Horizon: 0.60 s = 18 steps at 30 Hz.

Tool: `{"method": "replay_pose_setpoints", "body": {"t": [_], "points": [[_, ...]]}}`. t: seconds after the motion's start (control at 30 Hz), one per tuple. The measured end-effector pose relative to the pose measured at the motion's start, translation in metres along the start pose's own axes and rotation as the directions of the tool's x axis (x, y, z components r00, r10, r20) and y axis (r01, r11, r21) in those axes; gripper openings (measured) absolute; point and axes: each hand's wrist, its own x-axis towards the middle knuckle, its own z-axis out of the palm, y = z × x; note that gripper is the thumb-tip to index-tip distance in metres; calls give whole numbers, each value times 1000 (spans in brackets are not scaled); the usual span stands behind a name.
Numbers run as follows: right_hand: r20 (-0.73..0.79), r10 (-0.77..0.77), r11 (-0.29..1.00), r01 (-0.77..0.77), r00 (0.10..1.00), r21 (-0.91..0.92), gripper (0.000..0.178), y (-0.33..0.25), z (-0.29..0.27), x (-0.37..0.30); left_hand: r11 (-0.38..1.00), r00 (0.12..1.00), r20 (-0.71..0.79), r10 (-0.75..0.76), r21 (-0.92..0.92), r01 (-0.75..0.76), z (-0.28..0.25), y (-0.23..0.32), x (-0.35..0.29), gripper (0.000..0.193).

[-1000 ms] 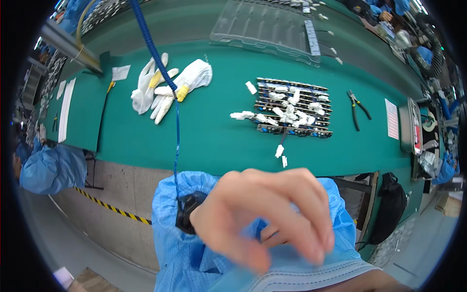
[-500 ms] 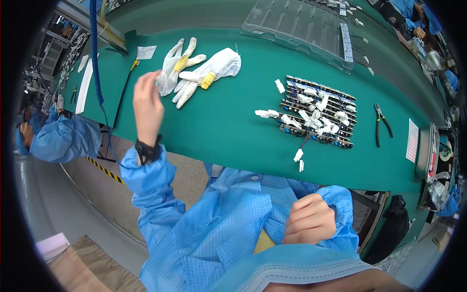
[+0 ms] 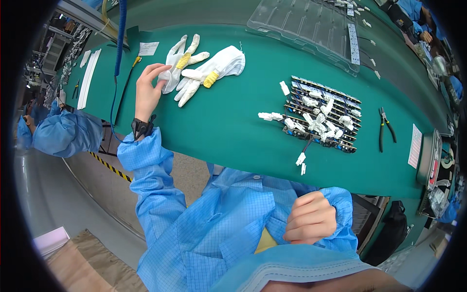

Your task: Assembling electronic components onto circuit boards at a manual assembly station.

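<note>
My left hand [image 3: 149, 92], wearing a black wristband, reaches over the green bench. Its thumb and fingertips close on the cuff end of a thin white glove [image 3: 174, 68] with a yellow band. Beside that glove lies a second white glove [image 3: 226, 62], also with yellow on it, its fingers pointing toward me. My right hand [image 3: 311, 217] is held curled in a fist near my chest, with nothing visible in it. On the bench ahead of that hand sits a row of narrow circuit board strips [image 3: 323, 113], with white wire connectors [image 3: 316, 121] heaped over them.
A pair of black-handled pliers [image 3: 386, 129] lies right of the strips, next to a printed sheet [image 3: 414, 146] and a metal tray [image 3: 428, 158]. A clear plastic tray [image 3: 304, 36] stands at the back. A blue coiled cable [image 3: 120, 39] hangs at left, and a person in blue [image 3: 68, 131] works beyond.
My left hand has moved onto the near glove's cuff and its fingers have closed there. My right hand stays curled in place. The view has shifted slightly.
</note>
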Motion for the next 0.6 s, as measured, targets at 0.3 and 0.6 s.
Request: {"method": "replay_pose_setpoints", "body": {"t": [0.3,0.6], "points": [[37,-25,998,22,999,61,19,11,-8,7,1000,1000,-24,8,17,-8,-8,-6,2,45],[-53,97,980,-86,994,177,18,29,-15,-2,1000,997,-74,2,-26,-4,3,4,-10,48]]}}
